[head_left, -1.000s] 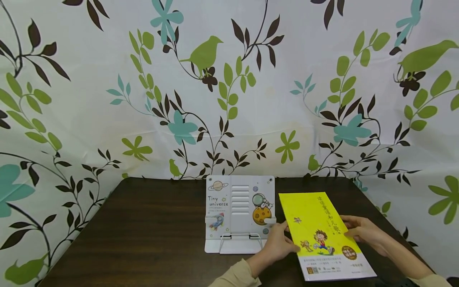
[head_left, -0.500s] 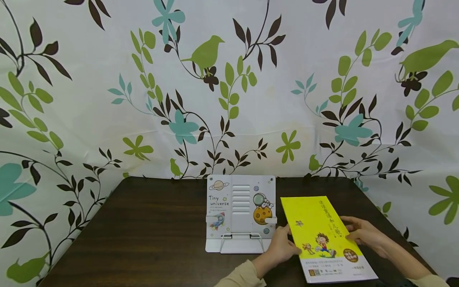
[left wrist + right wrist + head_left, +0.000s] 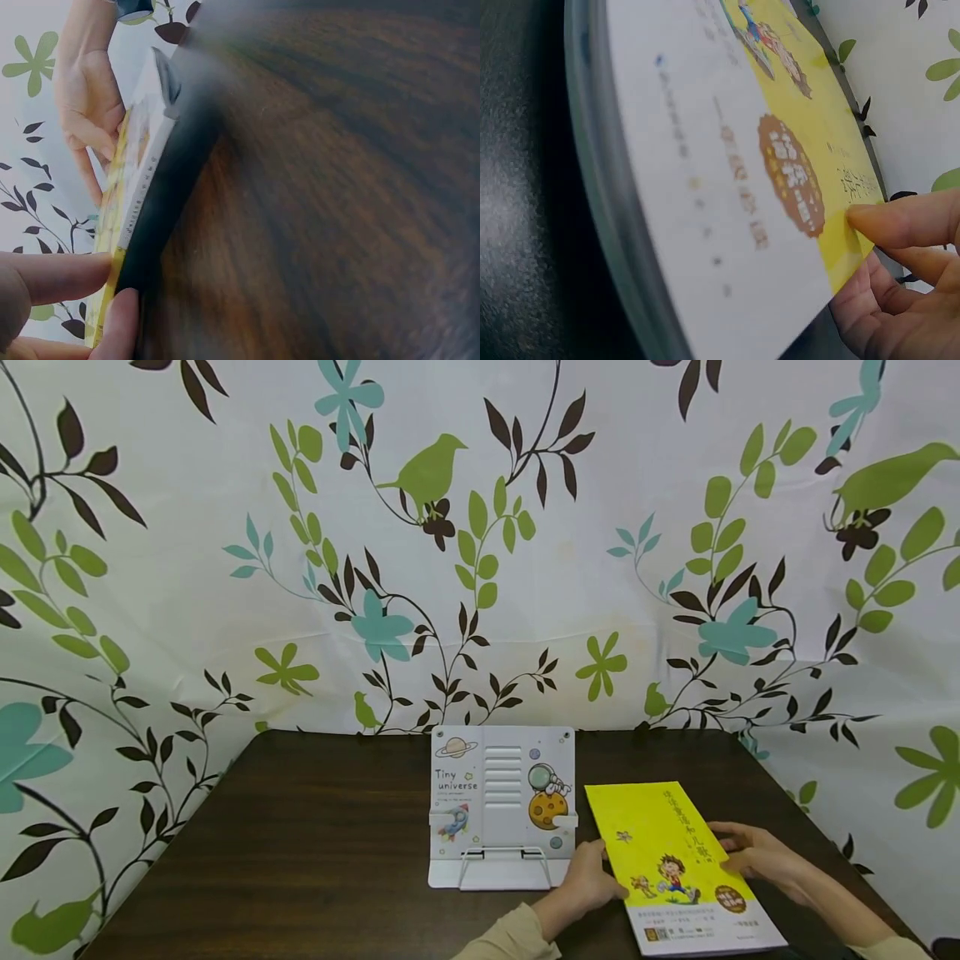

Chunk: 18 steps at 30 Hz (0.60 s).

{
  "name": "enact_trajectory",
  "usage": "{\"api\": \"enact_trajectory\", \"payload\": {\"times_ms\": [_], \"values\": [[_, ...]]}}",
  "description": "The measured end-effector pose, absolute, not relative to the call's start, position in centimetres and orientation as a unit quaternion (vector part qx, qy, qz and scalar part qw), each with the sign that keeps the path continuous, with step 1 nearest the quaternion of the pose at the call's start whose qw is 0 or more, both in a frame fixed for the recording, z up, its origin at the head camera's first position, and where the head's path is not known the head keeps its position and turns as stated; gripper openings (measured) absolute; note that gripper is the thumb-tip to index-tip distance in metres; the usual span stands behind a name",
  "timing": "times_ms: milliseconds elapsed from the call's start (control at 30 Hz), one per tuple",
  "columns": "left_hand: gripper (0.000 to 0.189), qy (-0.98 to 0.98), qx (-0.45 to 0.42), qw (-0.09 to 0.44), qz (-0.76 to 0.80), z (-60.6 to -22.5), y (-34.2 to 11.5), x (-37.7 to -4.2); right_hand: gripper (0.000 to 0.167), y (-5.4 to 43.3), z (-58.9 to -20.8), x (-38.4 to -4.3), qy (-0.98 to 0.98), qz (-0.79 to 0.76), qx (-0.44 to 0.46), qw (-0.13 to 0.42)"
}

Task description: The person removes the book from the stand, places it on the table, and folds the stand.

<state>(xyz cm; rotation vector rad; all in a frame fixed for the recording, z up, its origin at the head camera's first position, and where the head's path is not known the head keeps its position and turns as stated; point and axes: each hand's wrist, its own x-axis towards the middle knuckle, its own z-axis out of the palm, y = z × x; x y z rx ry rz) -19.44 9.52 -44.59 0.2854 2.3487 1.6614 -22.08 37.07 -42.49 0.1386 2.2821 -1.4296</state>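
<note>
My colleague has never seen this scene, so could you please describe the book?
Find the dark table, then look right of the white stand. The book is there, held by the left hand and right hand. Unlike the stand, it is mostly bright yellow.

Head cam's looking forward and down over the table (image 3: 300,827); wrist cams are crowding the same book (image 3: 678,868), left along its edge (image 3: 146,176), right across its cover (image 3: 731,176).
</note>
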Motion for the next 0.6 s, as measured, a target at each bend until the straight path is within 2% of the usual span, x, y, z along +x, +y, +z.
{"api": "enact_trajectory", "payload": {"times_ms": [400,600], "values": [[0.055,0.848,0.148,0.077,0.504,-44.8,9.7,-19.7,0.075,36.6,-43.6,-22.2,0.853,-0.479,0.068,0.195],[0.046,0.840,0.163,0.093,0.508,-44.5,9.5,-20.1,0.074,36.4,-43.3,-22.3,0.863,-0.461,0.067,0.194]]}}
